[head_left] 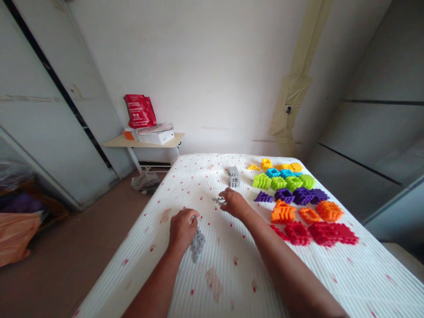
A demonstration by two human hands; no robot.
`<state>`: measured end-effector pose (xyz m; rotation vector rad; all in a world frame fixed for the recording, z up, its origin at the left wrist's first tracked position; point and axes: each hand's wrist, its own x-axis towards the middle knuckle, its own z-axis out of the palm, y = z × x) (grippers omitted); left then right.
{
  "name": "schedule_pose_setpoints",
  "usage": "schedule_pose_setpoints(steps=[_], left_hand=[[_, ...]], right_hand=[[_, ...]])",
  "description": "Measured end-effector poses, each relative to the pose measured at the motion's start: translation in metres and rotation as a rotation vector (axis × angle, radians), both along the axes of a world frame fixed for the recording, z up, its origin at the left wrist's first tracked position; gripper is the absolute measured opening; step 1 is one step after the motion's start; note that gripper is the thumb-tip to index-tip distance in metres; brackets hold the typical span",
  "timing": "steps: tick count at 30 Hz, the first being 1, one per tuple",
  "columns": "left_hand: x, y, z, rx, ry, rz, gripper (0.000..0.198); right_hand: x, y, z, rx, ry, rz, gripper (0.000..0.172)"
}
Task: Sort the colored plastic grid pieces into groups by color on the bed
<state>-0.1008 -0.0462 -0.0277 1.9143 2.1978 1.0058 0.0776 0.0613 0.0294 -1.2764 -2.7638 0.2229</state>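
My left hand (182,227) is closed, its thumb and fingertips at the upper end of some grey interlocking puzzle-block pieces (198,245) lying on the bed-like surface. A bit of grey shows between its fingers. Farther forward, my right hand (233,203) pinches the edge of a flat, notched grey puzzle-block piece (218,200) just above or on the sheet. Just beyond that hand stands a small grey stack (233,176) of similar pieces. The fingertips of both hands are partly hidden.
Right of my hands, rows of matching pieces lie sorted by colour: yellow (266,164), blue (273,172), green (261,181), purple (285,195), orange (283,212) and red (298,233). A side table (122,141) with a red bag (139,111) stands at the far left.
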Motion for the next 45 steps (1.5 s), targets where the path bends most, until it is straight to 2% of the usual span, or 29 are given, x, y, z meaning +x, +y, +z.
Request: schedule_pose_setpoints(steps=[3, 6, 11, 24, 29, 33, 36, 40, 45], left_hand=[[-0.002, 0.0, -0.001, -0.024, -0.027, 0.061, 0.02], [-0.004, 0.001, -0.003, -0.033, -0.064, 0.09, 0.021], [-0.006, 0.003, -0.006, -0.036, -0.09, 0.104, 0.021], [-0.006, 0.003, -0.007, -0.043, -0.104, 0.102, 0.021], [-0.01, 0.002, -0.003, -0.006, -0.231, 0.071, 0.021], [-0.026, -0.005, 0.005, -0.104, -0.412, -0.016, 0.022], [-0.039, -0.014, 0.013, -0.252, -0.468, -0.111, 0.027], [-0.046, -0.024, 0.018, -0.343, -0.429, -0.242, 0.038], [-0.038, -0.023, 0.016, -0.296, -0.271, -0.247, 0.028]], right_hand=[[0.011, 0.019, 0.006, 0.024, -0.033, -0.136, 0.033], [0.015, 0.031, 0.003, 0.016, -0.084, -0.178, 0.032], [0.012, 0.032, -0.005, 0.009, -0.138, -0.189, 0.033], [0.011, 0.035, -0.008, -0.002, -0.181, -0.177, 0.032], [0.011, 0.034, -0.006, 0.0, -0.158, -0.18, 0.033], [0.012, 0.018, 0.003, 0.052, -0.078, -0.168, 0.04], [0.011, -0.009, 0.007, 0.043, 0.01, -0.07, 0.035], [0.005, -0.05, 0.001, -0.083, 0.034, 0.135, 0.026], [-0.001, -0.075, -0.013, -0.167, 0.032, 0.202, 0.024]])
